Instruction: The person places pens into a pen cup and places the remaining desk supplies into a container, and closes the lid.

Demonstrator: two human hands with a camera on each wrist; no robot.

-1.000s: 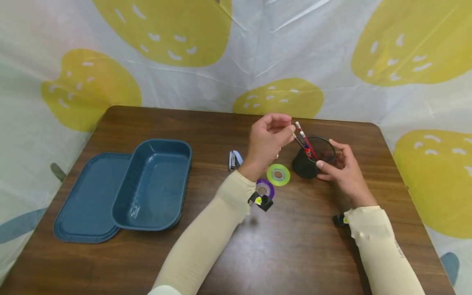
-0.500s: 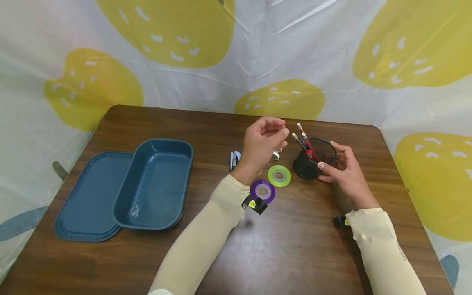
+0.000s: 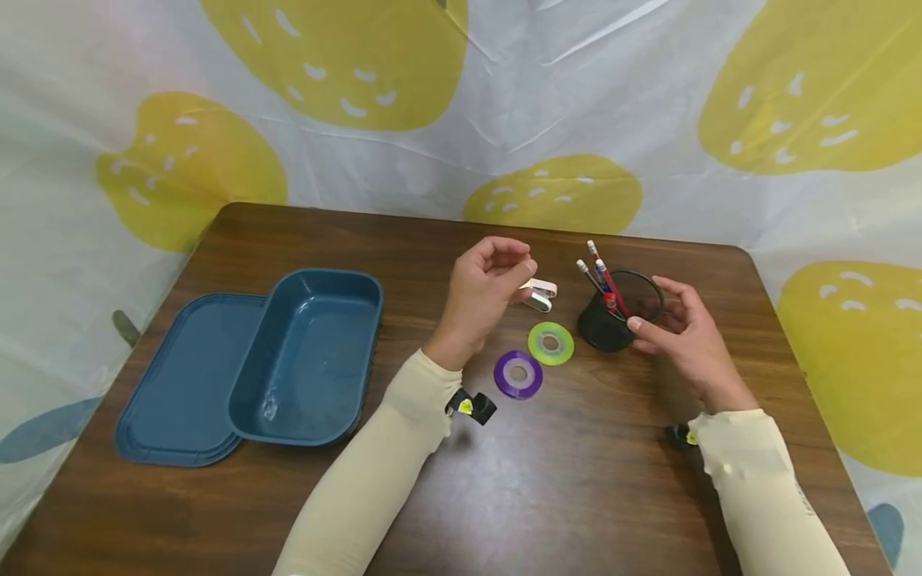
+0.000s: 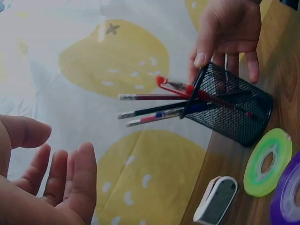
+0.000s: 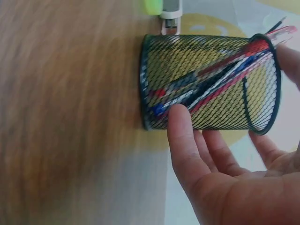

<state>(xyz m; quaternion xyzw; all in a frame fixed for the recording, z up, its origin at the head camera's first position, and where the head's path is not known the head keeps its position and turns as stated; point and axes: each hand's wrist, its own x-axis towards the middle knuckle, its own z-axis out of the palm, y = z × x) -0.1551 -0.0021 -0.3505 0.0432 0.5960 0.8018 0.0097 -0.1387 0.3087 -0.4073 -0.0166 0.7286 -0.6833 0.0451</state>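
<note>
My right hand holds a black mesh pen cup by its rim and side, thumb at the near rim. The cup stands on the table; in the right wrist view pens and pencils lean inside it. White-eraser pencils and a red-capped pen stick out over the rim in the left wrist view. To the left of the cup hovers my left hand, fingers loosely bent, nothing between them. Just beyond its fingertips lies a small white-and-pink stapler, partly covered by the hand in the head view.
A green tape roll and a purple tape roll lie flat in front of the cup. On the left, a blue plastic box overlaps its blue lid. A patterned curtain hangs behind the table.
My left hand has let go of a pencil at the cup and moved left, uncovering the white-and-pink stapler and purple tape while covering a bluish stapler. My right hand stays on the cup.
</note>
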